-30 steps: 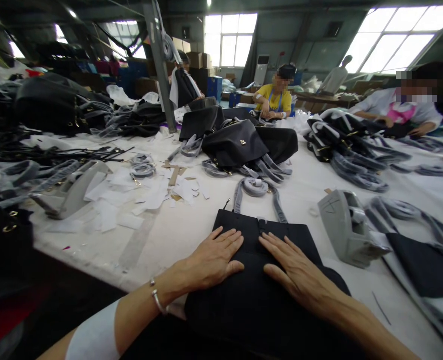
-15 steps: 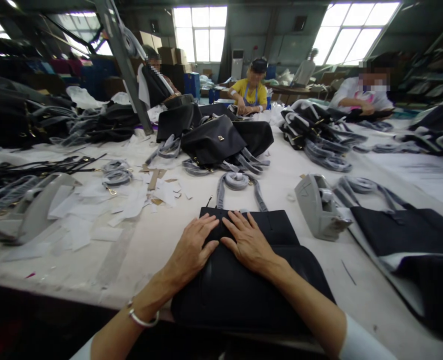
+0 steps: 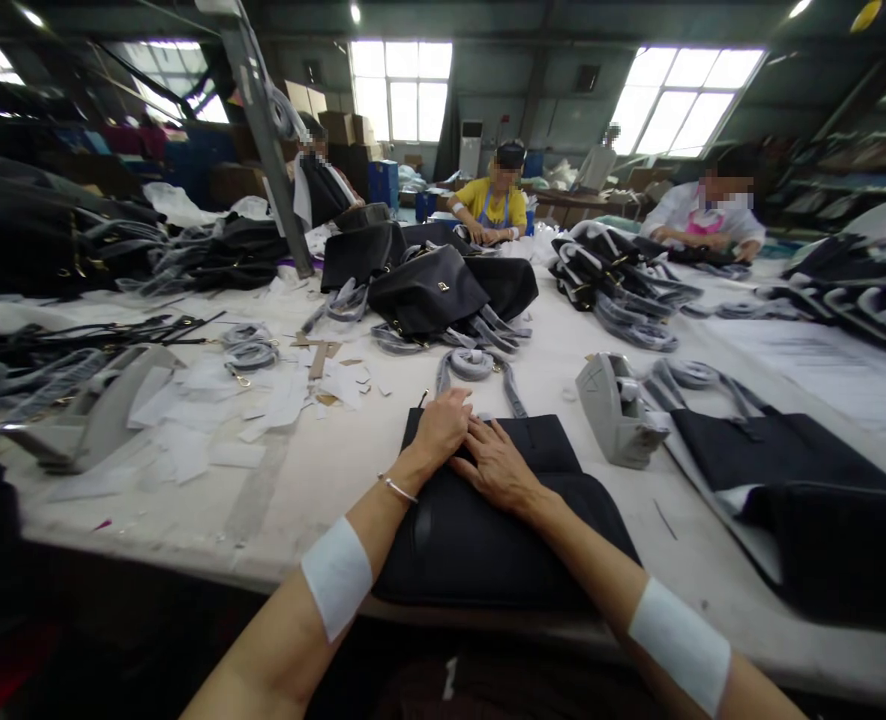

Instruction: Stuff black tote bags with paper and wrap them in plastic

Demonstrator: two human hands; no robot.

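The white table (image 3: 315, 500) fills most of the view, and the black bag (image 3: 503, 545) lies flat at its near edge, at six o'clock. Clock positions below are taken from this bag. A heap of dark bags (image 3: 428, 290) sits between eleven and twelve o'clock, well apart from it. At three o'clock lies another bag (image 3: 780, 455), its straps wrapped. White scraps (image 3: 188, 400) spread between nine and ten. The grey dispenser (image 3: 612, 410) stands at two o'clock, near the bag's upper corner.

The right hand (image 3: 499, 468) rests palm down on the bag's upper part, fingers extended and a little spread, thumb apart, clamped on nothing. The left hand (image 3: 443, 432) is just beside it at ten o'clock, over the bag's top edge, its fingers bent and close together; whether they pinch anything, I cannot tell. Their fingertips meet or nearly meet. The wrapped coil (image 3: 471, 364) lies at about twelve o'clock, just beyond the hands. A thin bangle (image 3: 400, 490) circles the left wrist.
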